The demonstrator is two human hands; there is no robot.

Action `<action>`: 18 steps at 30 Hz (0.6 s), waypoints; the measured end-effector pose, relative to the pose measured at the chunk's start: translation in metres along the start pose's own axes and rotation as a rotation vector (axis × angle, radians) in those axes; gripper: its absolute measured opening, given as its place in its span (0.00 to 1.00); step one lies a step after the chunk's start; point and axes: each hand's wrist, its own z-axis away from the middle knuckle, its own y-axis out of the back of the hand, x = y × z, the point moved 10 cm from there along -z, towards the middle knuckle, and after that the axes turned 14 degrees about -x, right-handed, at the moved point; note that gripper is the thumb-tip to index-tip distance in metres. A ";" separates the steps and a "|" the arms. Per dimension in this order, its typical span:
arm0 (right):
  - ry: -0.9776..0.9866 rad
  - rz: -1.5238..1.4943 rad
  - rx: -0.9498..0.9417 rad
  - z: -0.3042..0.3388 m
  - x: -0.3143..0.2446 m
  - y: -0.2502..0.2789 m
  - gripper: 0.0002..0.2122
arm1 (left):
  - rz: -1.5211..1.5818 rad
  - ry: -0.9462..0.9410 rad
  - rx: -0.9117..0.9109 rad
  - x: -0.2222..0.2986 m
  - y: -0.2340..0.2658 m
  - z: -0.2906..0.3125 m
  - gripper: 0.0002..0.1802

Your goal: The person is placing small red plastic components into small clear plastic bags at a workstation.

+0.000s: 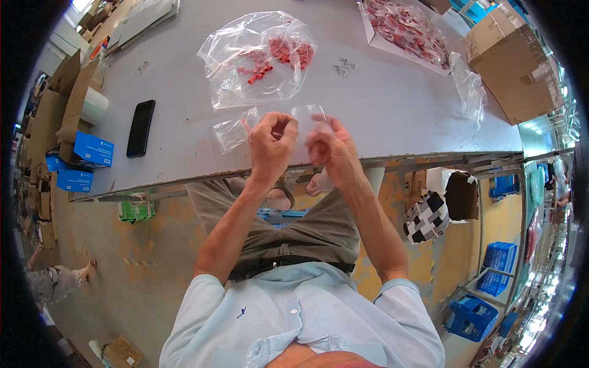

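My left hand is closed in a pinch just above the table's near edge; what its fingertips hold, if anything, is hidden. Beside its knuckles lies a small clear plastic bag with a bit of red at its edge. To the right, my right hand is smeared by motion, its fingers partly curled. Another small clear bag shows at its fingertips; whether they grip it is unclear. Beyond both hands, a large clear bag holds several small red tube-like pieces. Small metal screws or pins lie right of it.
A black phone lies on the grey table at left, near blue boxes. A white tray of bagged red pieces stands far right, with a crumpled clear bag and a cardboard box beside it.
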 end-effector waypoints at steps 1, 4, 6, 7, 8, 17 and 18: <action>0.002 0.000 0.000 0.006 0.000 0.004 0.14 | -0.196 -0.054 0.020 0.014 0.002 -0.001 0.06; 0.361 0.324 0.376 0.051 -0.042 0.033 0.10 | -0.447 -0.143 0.028 0.029 0.000 -0.002 0.06; 0.502 0.674 0.327 0.068 -0.069 0.004 0.05 | -0.501 -0.177 0.016 0.035 -0.002 -0.002 0.06; 0.503 0.677 0.341 0.068 -0.073 0.004 0.05 | -0.419 -0.086 -0.037 0.027 -0.006 -0.004 0.06; 0.493 0.803 0.289 0.057 -0.076 -0.007 0.05 | -0.342 0.007 -0.086 0.018 -0.009 -0.005 0.06; 0.230 0.855 0.095 0.005 -0.056 -0.016 0.12 | -0.144 0.042 -0.208 0.014 -0.022 0.000 0.07; 0.171 0.774 0.093 0.003 -0.051 -0.010 0.11 | -0.149 0.044 -0.196 0.014 -0.020 0.001 0.07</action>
